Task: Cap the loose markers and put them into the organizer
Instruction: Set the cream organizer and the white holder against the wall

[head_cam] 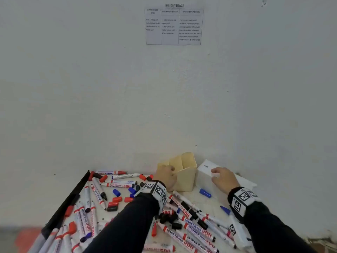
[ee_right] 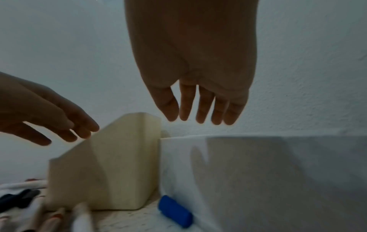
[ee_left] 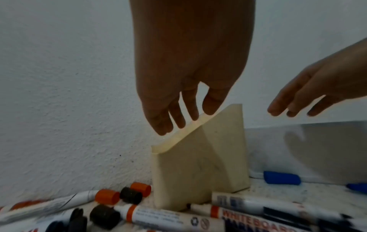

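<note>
A cream organizer (head_cam: 184, 177) (ee_left: 198, 169) (ee_right: 111, 164) with slanted open compartments stands against the wall. My left hand (head_cam: 166, 177) (ee_left: 178, 113) hovers with straight fingers at its slanted rim, holding nothing. My right hand (head_cam: 222, 177) (ee_right: 202, 106) hangs open above a white box (head_cam: 204, 177) (ee_right: 258, 172) beside the organizer. Several uncapped whiteboard markers (head_cam: 187, 229) (ee_left: 170, 218) and loose red, black and blue caps (head_cam: 116, 192) lie scattered over the table. A blue cap (head_cam: 205, 193) (ee_right: 175, 211) (ee_left: 282, 177) lies at the foot of the white box.
The table (head_cam: 209, 203) butts against a white wall with a printed sheet (head_cam: 173, 26) taped high up. A black strip (head_cam: 69, 199) runs along the table's left edge. More markers (head_cam: 118, 184) pile up on the left and near side.
</note>
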Available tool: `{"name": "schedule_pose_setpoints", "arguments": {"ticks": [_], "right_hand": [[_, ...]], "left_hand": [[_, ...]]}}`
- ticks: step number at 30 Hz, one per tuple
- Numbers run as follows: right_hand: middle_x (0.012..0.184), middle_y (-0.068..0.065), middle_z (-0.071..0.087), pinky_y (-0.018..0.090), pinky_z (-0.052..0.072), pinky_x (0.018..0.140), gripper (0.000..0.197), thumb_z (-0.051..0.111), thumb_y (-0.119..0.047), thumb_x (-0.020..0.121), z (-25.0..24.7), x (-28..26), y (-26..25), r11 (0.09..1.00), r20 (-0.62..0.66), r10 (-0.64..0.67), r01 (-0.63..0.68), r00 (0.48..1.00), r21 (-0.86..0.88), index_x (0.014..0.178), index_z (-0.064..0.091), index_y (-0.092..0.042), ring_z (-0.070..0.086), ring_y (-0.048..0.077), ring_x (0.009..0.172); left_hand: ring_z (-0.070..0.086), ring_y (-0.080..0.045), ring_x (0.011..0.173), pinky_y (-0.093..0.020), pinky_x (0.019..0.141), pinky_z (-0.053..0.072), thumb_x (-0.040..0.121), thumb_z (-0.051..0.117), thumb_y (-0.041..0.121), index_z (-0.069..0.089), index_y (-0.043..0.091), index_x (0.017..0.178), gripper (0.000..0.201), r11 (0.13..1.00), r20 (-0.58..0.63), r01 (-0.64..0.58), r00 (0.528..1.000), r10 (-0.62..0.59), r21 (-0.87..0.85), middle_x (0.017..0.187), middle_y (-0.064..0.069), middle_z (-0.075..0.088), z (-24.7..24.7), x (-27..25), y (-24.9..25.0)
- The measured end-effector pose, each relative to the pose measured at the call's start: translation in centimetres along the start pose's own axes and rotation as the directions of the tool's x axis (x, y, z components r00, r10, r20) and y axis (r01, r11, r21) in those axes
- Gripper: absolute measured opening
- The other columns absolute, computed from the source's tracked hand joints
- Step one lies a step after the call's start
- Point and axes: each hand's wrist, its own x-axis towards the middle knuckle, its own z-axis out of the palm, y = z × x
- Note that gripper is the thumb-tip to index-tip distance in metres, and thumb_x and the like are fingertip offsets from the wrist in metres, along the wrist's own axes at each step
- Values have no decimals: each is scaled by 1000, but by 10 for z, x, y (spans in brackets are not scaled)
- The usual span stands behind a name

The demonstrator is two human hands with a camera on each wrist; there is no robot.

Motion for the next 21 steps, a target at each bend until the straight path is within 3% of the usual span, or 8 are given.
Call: {"name": "schedule_pose_setpoints", "arguments": {"ticks": [4, 6, 8, 12, 16, 21], "right_hand": [[153, 5, 20, 41, 24, 111, 71, 60, -39, 81, -11, 18, 17, 938, 73, 165, -134, 984, -321, 143, 26, -28, 25, 27, 137], [154, 5, 11, 46, 20, 111, 86, 63, -47, 77, -11, 26, 26, 911, 118, 212, -153, 970, -383, 145, 13, -34, 16, 31, 139], [151, 5, 18, 49, 20, 109, 94, 66, -53, 73, -9, 32, 33, 892, 143, 229, -149, 963, -426, 145, 8, -36, 18, 31, 138], [140, 1, 37, 47, 27, 105, 95, 70, -50, 69, -2, 39, 41, 905, 140, 212, -141, 967, -402, 143, 13, -34, 34, 25, 128], [135, -1, 41, 45, 29, 102, 93, 74, -46, 65, -3, 40, 40, 912, 149, 207, -135, 967, -388, 139, 18, -34, 37, 24, 125], [131, -1, 42, 45, 29, 101, 92, 77, -39, 62, -3, 39, 36, 908, 152, 212, -137, 966, -396, 135, 21, -33, 35, 26, 126]], "left_hand": [[33, -27, 133, -40, 109, 32, 96, 34, 21, 26, 13, 144, 49, 990, -3, 10, 1000, -9, 143, 147, -9, 30, -4, 29, -4], [34, -27, 134, -41, 108, 33, 96, 33, 20, 21, 13, 145, 51, 981, 8, -6, 1000, 5, 194, 149, -9, 29, -6, 44, -5], [37, -27, 132, -42, 107, 34, 96, 34, 18, 22, 13, 145, 50, 969, 25, -20, 1000, 14, 247, 147, -9, 32, -8, 55, -6], [47, -27, 122, -40, 102, 39, 95, 37, 11, 36, 13, 136, 41, 947, 39, -67, 998, 58, 314, 138, -7, 42, -5, 70, -8], [49, -25, 118, -38, 99, 43, 94, 39, 7, 41, 16, 132, 39, 952, -49, -78, 994, 97, 297, 133, -5, 45, -1, 79, -11], [54, -26, 109, -35, 94, 46, 95, 35, 8, 53, 13, 119, 30, 950, -69, -68, 993, 93, 305, 122, -9, 53, -1, 92, -8]]}}
